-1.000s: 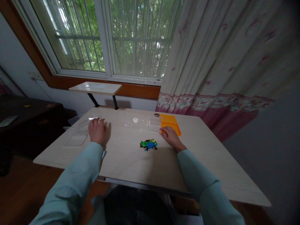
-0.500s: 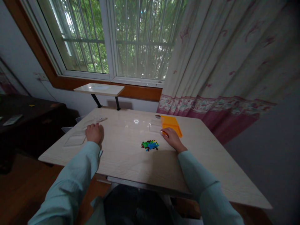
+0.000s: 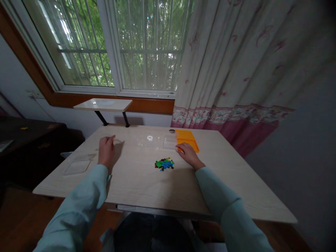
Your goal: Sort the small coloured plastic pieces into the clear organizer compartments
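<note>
My left hand (image 3: 106, 151) is on the light wooden table (image 3: 147, 185), its fingers curled round the edge of a clear plastic tray (image 3: 117, 141) that is hard to make out. My right hand (image 3: 187, 153) rests on the table with its fingers bent at the near corner of an orange tray (image 3: 187, 139); whether it grips anything is hidden. A small pile of coloured beads (image 3: 164, 163), green, blue, black and red, lies just left of my right hand. A clear plastic box (image 3: 170, 142) stands beside the orange tray.
Another clear tray (image 3: 78, 165) lies at the table's left edge. A small white shelf on black legs (image 3: 103, 104) stands behind the table under the window. A curtain (image 3: 236, 70) hangs at the right. A dark cabinet (image 3: 28, 140) is at the left.
My left hand has moved right and away from me, taking the clear tray from the left stack toward the table's middle. My right hand stayed put. The view swung slightly.
</note>
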Available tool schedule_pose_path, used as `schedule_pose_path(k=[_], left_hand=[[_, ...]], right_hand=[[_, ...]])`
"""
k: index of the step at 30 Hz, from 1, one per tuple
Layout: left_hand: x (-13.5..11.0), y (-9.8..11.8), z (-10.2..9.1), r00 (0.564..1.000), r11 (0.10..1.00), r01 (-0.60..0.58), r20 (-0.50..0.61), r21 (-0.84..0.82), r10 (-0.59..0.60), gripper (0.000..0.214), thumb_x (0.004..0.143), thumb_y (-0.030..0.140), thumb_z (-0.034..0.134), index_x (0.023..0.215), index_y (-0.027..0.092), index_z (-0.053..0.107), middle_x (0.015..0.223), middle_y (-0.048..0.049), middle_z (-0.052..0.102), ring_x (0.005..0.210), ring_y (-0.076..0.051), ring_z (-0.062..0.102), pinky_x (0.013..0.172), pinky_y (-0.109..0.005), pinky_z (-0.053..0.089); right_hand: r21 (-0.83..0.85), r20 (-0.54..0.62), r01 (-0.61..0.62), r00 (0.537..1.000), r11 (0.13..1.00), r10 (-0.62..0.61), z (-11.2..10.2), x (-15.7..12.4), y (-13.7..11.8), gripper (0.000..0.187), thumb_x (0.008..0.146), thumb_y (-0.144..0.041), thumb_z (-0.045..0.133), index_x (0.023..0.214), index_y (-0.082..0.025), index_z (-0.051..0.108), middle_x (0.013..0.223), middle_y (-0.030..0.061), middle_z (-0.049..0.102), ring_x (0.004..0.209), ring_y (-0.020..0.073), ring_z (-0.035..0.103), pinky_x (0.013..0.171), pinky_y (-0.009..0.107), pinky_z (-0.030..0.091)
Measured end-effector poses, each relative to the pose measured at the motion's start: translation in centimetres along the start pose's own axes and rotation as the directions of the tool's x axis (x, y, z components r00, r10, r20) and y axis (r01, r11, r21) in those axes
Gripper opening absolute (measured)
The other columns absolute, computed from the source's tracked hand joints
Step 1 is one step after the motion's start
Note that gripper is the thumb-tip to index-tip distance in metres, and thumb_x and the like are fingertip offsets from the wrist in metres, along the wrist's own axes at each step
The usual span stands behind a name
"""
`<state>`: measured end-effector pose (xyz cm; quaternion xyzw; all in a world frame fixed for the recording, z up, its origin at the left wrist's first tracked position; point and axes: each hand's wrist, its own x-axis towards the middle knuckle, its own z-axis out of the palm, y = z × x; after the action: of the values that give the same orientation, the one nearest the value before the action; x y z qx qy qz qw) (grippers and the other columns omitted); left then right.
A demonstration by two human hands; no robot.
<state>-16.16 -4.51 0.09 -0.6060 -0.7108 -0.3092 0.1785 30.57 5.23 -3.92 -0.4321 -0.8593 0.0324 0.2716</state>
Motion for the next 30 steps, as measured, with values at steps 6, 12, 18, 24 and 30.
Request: schedule_pose_path(k=[6, 12, 18, 24, 30], left_hand=[[0.8, 7.7, 1.7, 0.877, 0.862, -0.412, 0.127, -0.295, 0.463, 0.038, 0.092, 0.011, 0.038, 0.122, 0.021, 0.059, 0.111, -0.0096, 0.060, 0.109, -0.023, 0.053, 0.097, -0.039, 0.047], [0.9, 14.5, 4.8, 0.718, 0.686, -0.521, 0.173, -0.508, 0.674, 0.032, 0.087, 0.007, 0.046, 0.113, 0.019, 0.061, 0.108, -0.0104, 0.062, 0.107, -0.023, 0.055, 0.096, -0.038, 0.046], [0.5, 16.9, 7.3, 0.685, 0.662, -0.522, 0.197, -0.538, 0.701, 0.022, 0.095, 0.015, 0.042, 0.108, 0.019, 0.060, 0.102, -0.0094, 0.062, 0.102, -0.023, 0.055, 0.093, -0.038, 0.047], [0.0, 17.6, 8.8, 0.701, 0.629, -0.482, 0.162, -0.610, 0.694, 0.023, 0.098, 0.019, 0.038, 0.109, 0.019, 0.058, 0.102, -0.0095, 0.061, 0.103, -0.023, 0.054, 0.093, -0.038, 0.046], [0.0, 18.2, 9.5, 0.721, 0.611, -0.432, 0.153, -0.663, 0.676, 0.026, 0.098, 0.019, 0.036, 0.113, 0.019, 0.057, 0.108, -0.0102, 0.062, 0.105, -0.022, 0.054, 0.097, -0.039, 0.045]], right_hand=[[0.002, 0.006, 0.002, 1.000, 1.000, -0.002, 0.1, 0.0, 0.1, 0.030, 0.095, -0.034, 0.052, 0.118, -0.020, 0.065, 0.110, 0.0106, 0.066, 0.105, 0.0243, 0.057, 0.095, 0.038, 0.043], [0.011, 0.001, 0.001, 1.000, 1.000, -0.001, -0.1, 0.0, -0.2, 0.029, 0.094, -0.032, 0.053, 0.117, -0.020, 0.066, 0.110, 0.0106, 0.066, 0.105, 0.0241, 0.057, 0.094, 0.038, 0.043], [0.021, 0.013, -0.009, 1.000, 1.000, 0.009, 0.0, 0.0, -0.1, 0.029, 0.093, -0.031, 0.056, 0.118, -0.021, 0.065, 0.110, 0.0099, 0.065, 0.106, 0.0240, 0.056, 0.095, 0.038, 0.042], [0.020, 0.028, -0.013, 1.000, 1.000, 0.012, -0.2, 0.0, -0.3, 0.030, 0.093, -0.031, 0.055, 0.119, -0.020, 0.065, 0.112, 0.0104, 0.065, 0.107, 0.0242, 0.055, 0.096, 0.038, 0.041], [0.019, 0.045, -0.025, 0.999, 1.000, 0.024, -0.5, -0.2, -0.4, 0.029, 0.092, -0.028, 0.055, 0.117, -0.019, 0.066, 0.111, 0.0108, 0.067, 0.106, 0.0247, 0.056, 0.096, 0.039, 0.042]])
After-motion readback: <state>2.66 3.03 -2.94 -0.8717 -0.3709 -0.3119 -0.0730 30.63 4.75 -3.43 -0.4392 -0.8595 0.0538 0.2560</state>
